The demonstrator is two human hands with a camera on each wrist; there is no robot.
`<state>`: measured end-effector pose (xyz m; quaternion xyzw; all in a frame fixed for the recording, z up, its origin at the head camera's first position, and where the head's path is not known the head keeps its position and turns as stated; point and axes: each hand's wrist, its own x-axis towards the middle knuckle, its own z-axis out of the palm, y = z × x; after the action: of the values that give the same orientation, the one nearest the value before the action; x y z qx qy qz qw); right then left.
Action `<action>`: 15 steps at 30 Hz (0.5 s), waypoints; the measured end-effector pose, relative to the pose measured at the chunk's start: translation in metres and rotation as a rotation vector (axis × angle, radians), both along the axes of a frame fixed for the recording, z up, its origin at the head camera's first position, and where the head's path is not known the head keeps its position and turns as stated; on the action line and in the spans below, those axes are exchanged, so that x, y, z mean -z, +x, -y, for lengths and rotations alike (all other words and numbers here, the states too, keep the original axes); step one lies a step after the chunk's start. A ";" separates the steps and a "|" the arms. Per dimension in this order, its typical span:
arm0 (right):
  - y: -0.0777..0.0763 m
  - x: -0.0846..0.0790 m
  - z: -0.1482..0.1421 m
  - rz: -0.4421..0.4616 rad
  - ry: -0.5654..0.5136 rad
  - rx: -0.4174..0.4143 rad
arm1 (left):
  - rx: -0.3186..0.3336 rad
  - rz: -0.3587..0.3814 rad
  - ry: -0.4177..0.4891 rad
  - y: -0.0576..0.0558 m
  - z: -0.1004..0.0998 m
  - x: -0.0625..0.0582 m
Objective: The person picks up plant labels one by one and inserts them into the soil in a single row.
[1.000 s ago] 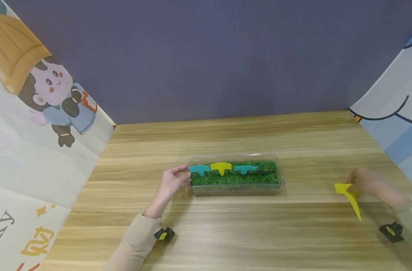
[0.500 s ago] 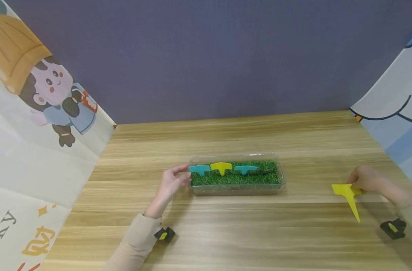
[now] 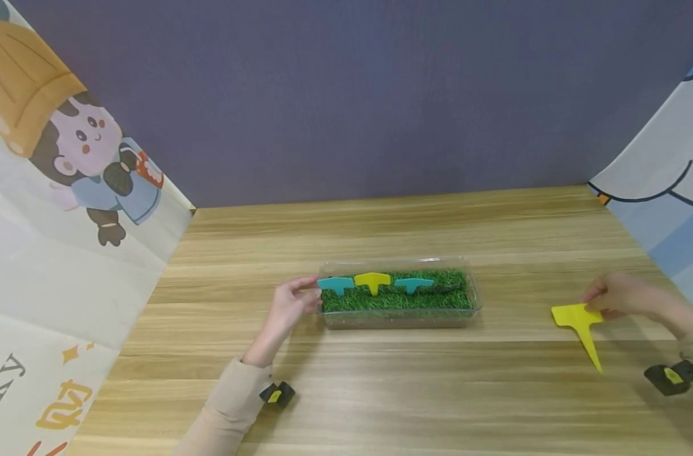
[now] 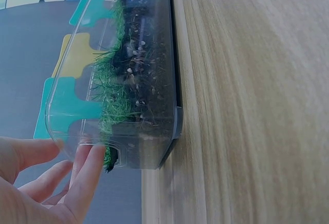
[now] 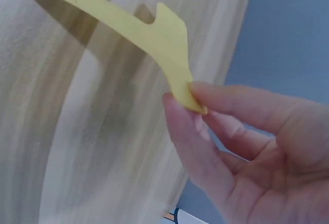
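A clear plastic box (image 3: pixel 400 320) of green artificial grass over dark soil stands mid-table. Upright in the grass are a teal T-shaped plant label (image 3: pixel 336 285), a yellow plant label (image 3: pixel 372 281) and another teal label (image 3: pixel 413 284). My left hand (image 3: pixel 290 306) holds the box's left end by its rim, thumb and fingertips close to the first teal label (image 4: pixel 64 108). Off to the right, above the table, my right hand (image 3: pixel 623 296) pinches one arm of a yellow T-shaped plant label (image 3: pixel 577 320) between thumb and fingers. Its pointed stem (image 5: pixel 87 5) hangs downward.
The wood-grain table (image 3: pixel 415 392) runs back to a dark blue-grey wall (image 3: pixel 352 107). A cartoon-printed sheet (image 3: pixel 56 266) borders its left side, and another printed sheet (image 3: pixel 660 183) its right. Black wrist cameras (image 3: pixel 278 394) hang below both forearms.
My right hand has risen a little and tilted, its yellow label shifting slightly left and turning to show more of its face. My left hand and the box have stayed put.
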<state>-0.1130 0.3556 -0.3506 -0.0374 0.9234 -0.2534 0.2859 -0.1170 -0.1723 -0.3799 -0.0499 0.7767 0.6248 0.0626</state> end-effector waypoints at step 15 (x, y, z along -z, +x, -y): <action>0.003 -0.019 0.025 -0.083 -0.131 0.122 | -0.002 0.002 0.001 0.000 0.000 0.001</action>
<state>-0.1104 0.3307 -0.3318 -0.0101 0.9164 -0.3285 0.2283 -0.1173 -0.1726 -0.3805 -0.0512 0.7764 0.6250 0.0630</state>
